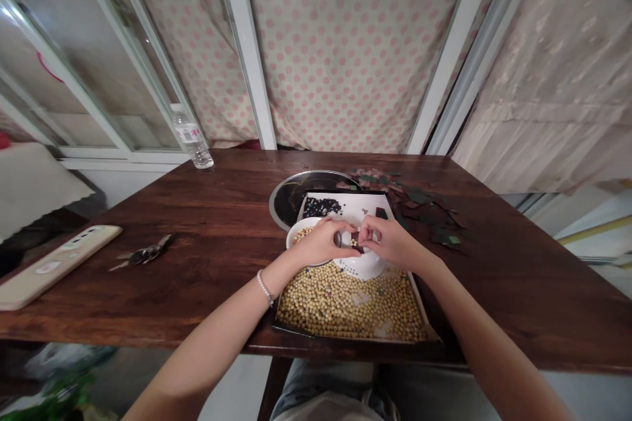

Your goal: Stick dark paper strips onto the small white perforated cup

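My left hand [320, 242] is curled, its thumb and fingertips on a small dark brown piece [356, 247] with pale yellow spots on it. From the other side, the pinched fingers of my right hand [384, 237] meet the same piece. What kind of thing it is, I cannot make out. Below my hands is a white bowl [360, 268], partly covered by them. Under my left hand stands a second white bowl [292, 231] holding yellow beans. Loose yellow soybean-like beans [340, 302] fill the near part of a shallow tray [430, 329].
Small black beans [320, 205] lie at the tray's far left. Behind it is a round dark plate [289, 200]. Torn dark scraps [419, 196] are scattered right. A water bottle [192, 138], keys [143, 253] and a phone [59, 263] lie or stand on the table's left [237, 184].
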A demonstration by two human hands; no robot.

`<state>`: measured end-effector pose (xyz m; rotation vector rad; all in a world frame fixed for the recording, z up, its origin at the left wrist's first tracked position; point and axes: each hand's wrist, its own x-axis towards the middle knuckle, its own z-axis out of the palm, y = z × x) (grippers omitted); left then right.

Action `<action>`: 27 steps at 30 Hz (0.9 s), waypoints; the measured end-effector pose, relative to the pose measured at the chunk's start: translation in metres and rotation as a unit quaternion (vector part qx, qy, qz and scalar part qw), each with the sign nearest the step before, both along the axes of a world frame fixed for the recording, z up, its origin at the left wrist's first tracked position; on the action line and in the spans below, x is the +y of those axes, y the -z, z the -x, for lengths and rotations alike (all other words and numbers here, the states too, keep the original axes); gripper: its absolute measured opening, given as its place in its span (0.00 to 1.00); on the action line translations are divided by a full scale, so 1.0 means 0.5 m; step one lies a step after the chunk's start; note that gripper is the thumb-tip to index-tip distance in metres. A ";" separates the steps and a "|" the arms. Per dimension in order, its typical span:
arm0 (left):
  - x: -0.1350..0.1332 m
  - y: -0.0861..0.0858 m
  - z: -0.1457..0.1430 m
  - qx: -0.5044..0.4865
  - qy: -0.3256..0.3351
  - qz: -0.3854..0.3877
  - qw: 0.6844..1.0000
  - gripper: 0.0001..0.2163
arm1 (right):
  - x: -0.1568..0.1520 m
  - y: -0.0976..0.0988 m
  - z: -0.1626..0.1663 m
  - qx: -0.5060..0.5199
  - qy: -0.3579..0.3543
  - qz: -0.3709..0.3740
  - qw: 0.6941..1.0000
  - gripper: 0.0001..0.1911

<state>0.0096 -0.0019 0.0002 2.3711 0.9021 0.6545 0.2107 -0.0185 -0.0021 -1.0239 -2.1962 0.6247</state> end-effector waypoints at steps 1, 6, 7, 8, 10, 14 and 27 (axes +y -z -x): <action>0.000 -0.001 0.000 0.002 0.000 0.000 1.000 0.15 | -0.001 0.000 0.000 0.003 -0.002 0.000 1.000 0.05; 0.000 -0.002 -0.001 0.006 -0.001 0.002 1.000 0.14 | 0.001 0.008 0.022 0.061 0.021 -0.008 0.998 0.05; 0.001 -0.001 -0.001 0.006 -0.002 0.000 1.000 0.14 | 0.003 0.012 0.032 0.089 0.030 -0.013 0.995 0.06; 0.002 -0.001 -0.001 0.006 -0.001 -0.002 1.000 0.14 | 0.004 0.015 0.044 0.118 0.039 -0.019 0.992 0.07; 0.004 -0.001 0.000 0.003 0.005 0.000 1.000 0.11 | 0.007 0.019 0.065 0.159 0.051 -0.025 0.986 0.09; 0.003 -0.004 0.001 -0.004 0.020 0.013 1.000 0.11 | 0.009 0.012 0.066 0.143 0.046 -0.006 0.989 0.07; 0.005 0.005 0.004 0.014 -0.001 -0.003 1.000 0.14 | 0.014 0.022 0.031 0.136 0.015 0.076 0.988 0.04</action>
